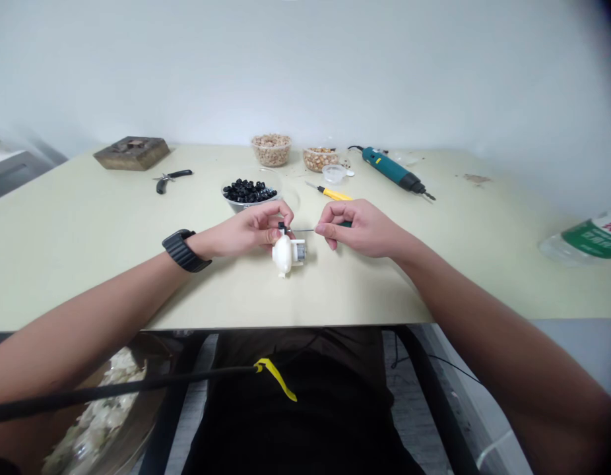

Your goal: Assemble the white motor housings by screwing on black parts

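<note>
A small white plastic part (284,253) with a grey block on its side rests on the pale table (88,231). My left hand (251,229), with a black watch on the wrist, pinches the black piece on top of that part. My right hand (362,228) is closed round a thin tool with a dark green handle (344,224). Its fine metal shaft (301,230) points left and reaches the black piece by my left fingertips.
Behind the hands stand a bowl of black beads (249,191), two tubs of tan pieces (270,149), a small clear cup (334,173), a yellow-handled tool (334,193) and a teal power tool (392,170). Black pliers (171,179) and a wooden block (131,152) lie left. A bottle (585,241) lies right.
</note>
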Motion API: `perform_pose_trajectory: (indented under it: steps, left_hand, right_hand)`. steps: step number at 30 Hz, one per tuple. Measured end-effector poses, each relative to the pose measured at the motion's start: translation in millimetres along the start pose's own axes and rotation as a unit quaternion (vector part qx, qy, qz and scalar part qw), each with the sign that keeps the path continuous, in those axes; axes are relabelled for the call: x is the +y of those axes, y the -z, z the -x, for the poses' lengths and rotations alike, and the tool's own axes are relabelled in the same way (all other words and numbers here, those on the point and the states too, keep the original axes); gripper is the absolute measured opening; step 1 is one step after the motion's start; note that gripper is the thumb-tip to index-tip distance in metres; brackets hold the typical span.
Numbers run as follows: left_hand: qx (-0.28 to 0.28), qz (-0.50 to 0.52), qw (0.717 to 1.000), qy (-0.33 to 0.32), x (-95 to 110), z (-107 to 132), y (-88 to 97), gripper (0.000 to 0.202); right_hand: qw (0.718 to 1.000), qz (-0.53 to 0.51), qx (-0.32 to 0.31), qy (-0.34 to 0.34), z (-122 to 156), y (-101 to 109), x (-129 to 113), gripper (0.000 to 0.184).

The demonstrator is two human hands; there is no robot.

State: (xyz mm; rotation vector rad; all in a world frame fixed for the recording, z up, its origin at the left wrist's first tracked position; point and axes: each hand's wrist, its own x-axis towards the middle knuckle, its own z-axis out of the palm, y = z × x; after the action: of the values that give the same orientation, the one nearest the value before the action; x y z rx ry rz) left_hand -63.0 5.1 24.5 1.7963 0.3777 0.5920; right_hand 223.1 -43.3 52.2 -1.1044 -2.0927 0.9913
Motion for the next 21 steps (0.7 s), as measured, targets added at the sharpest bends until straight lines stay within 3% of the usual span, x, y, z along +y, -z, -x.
perform_pose_trajectory:
  steps: [6,13,21]
  left_hand:
    - [0.007,-0.015,1.0,0.0,2.6,-0.5,-6.2,0.033]
    - [0.019,0.002,1.0,0.004,1.9,0.8,-1.5,0.034]
    - [0.016,0.002,1.0,0.006,0.9,1.0,3.0,0.032]
  right_hand:
    - [1.0,-0.013,-0.008,-0.026,-2.5,0.9,3.1,0.064]
    - [0.999,-0.036,0.025,0.029,-4.2,0.3,6.9,0.062]
    - [0.999,-0.034,0.005,0.001,-3.9,-2.1,3.8,0.052]
